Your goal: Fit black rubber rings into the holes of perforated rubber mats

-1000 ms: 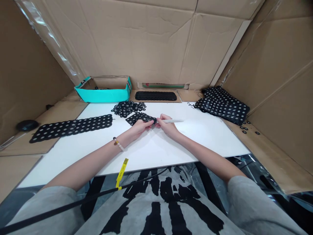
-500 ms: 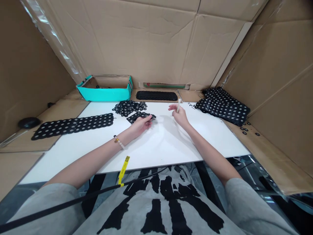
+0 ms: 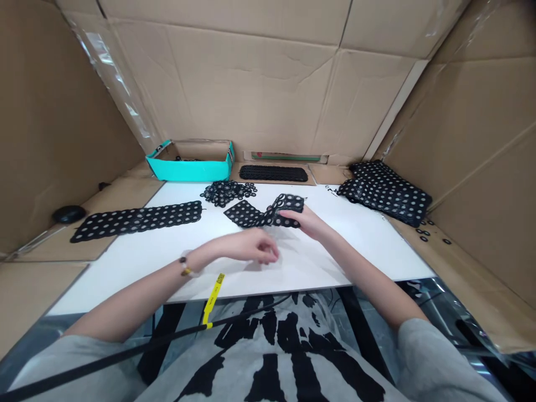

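Observation:
My right hand grips the right end of a black strip of joined rings, thumb on top. The strip is twisted in the middle, and its left part lies on the white board, showing pale dots through the holes. Below it and to the left, my left hand is held low over the board with its fingers curled together. It is apart from the strip and a little blurred; whatever it may hold is hidden. A pile of loose black rings lies just behind the strip.
A longer ring strip lies at the left, and a folded dotted black piece at the right. Behind stand a turquoise-fronted box and a black ring mat. Cardboard walls enclose the white board.
My right hand has moved onto the strip and grasped its right end. My left hand has let go of the strip and come nearer to me. The pale stick in my right hand no longer shows.

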`<action>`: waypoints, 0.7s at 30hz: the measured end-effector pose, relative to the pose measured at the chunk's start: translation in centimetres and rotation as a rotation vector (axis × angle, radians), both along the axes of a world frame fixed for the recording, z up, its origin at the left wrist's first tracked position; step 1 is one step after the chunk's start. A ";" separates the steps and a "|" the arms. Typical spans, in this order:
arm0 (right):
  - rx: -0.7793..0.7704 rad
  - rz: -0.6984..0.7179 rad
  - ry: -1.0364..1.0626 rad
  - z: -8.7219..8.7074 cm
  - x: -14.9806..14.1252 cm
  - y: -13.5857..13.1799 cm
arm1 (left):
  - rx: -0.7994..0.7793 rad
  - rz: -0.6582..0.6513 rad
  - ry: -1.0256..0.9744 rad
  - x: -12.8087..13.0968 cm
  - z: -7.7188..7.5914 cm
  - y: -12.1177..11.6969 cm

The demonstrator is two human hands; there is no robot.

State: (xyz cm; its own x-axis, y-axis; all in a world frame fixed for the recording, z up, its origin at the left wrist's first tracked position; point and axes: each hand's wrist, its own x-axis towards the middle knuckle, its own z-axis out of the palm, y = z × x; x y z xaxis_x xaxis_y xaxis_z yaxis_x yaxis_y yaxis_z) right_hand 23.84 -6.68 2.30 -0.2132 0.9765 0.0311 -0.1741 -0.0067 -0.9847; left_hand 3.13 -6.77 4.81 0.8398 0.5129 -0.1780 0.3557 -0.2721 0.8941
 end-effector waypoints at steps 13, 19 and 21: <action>-0.005 0.018 0.046 3.7 2.9 -1.4 | 0.083 -0.025 -0.122 2.1 -2.2 8.0; -0.019 -0.118 0.087 5.0 4.7 -1.6 | -0.089 0.105 -0.140 -1.5 0.4 6.0; -0.069 -0.107 0.024 4.2 5.1 -1.6 | -0.037 0.211 -0.073 -4.1 1.4 6.5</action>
State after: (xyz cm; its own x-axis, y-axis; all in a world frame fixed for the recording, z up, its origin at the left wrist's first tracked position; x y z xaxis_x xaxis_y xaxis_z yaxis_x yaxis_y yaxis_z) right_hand 28.91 -8.31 6.46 -0.1081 0.9936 -0.0329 -0.2009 -0.0542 -0.9781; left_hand -0.97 -0.26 6.24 0.7260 0.6728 -0.1424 0.3352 -0.1653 0.9275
